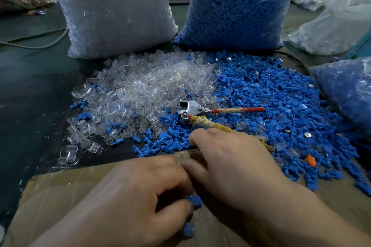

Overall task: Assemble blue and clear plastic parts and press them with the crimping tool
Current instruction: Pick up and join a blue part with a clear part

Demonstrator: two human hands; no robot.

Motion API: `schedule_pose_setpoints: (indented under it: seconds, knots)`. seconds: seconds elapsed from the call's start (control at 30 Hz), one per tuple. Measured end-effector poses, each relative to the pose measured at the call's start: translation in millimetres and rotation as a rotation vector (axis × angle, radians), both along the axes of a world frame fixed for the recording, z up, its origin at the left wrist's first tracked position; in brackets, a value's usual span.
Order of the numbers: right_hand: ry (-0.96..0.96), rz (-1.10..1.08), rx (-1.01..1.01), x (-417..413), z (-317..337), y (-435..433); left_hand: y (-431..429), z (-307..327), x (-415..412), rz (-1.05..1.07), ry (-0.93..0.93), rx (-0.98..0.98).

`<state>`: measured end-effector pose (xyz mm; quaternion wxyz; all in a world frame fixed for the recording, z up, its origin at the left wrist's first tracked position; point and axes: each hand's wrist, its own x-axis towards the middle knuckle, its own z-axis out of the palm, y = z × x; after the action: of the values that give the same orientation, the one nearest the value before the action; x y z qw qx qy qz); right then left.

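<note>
My left hand [140, 192] is curled in the foreground and pinches a blue plastic part [194, 201] between thumb and fingers. My right hand [230, 164] meets it from the right with curled fingers; what it holds is hidden. Another blue part [188, 230] shows below the left thumb. The crimping tool [197, 111] lies on the table just beyond my right hand, metal jaws to the left, one red handle and one tape-wrapped handle to the right. A heap of clear parts [140, 88] lies left, a heap of blue parts [271, 106] right.
A taped cardboard box [80, 186] sits under my hands. Two big plastic bags stand at the back: clear parts [112, 10] and blue parts [236, 6]. Another bag of blue parts [347, 90] lies at the right edge. A small orange piece [310, 160] lies among the blue parts.
</note>
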<state>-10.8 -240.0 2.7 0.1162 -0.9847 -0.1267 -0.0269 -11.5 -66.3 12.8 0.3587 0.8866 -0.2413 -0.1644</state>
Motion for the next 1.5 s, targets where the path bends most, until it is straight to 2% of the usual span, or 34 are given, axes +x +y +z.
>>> schedule_pose_setpoints:
  seconds: [0.07,0.13,0.17,0.23,0.3,0.4,0.5,0.63,1.03,1.27,1.5]
  knots:
    - [-0.033,-0.025,-0.027,2,-2,0,8,-3,6,0.036,-0.138,0.038]
    - [-0.053,-0.051,-0.056,5,-3,1,21,-10,16,0.240,-0.307,0.141]
    - [-0.056,-0.057,-0.071,7,-4,2,26,-13,22,0.355,-0.352,0.204]
    - [-0.049,-0.051,-0.088,11,-7,5,29,-19,30,0.454,-0.405,0.384]
    - [-0.057,-0.033,-0.093,15,-8,9,30,-28,34,0.456,-0.445,0.514]
    - [-0.037,-0.008,-0.093,20,-11,11,20,-33,36,0.410,-0.515,0.534]
    - [-0.034,0.036,-0.069,23,-12,10,12,-35,38,0.328,-0.505,0.534]
    - [-0.032,0.051,-0.015,24,-14,12,13,-35,39,0.302,-0.474,0.396]
    - [-0.091,0.018,0.156,25,-19,6,12,-40,35,0.416,-0.449,0.065]
    - [-0.130,-0.105,0.502,23,-18,3,12,-42,31,0.531,-0.392,-0.222]
    - [-0.036,-0.156,0.723,24,-16,2,15,-43,29,0.553,-0.375,-0.287]
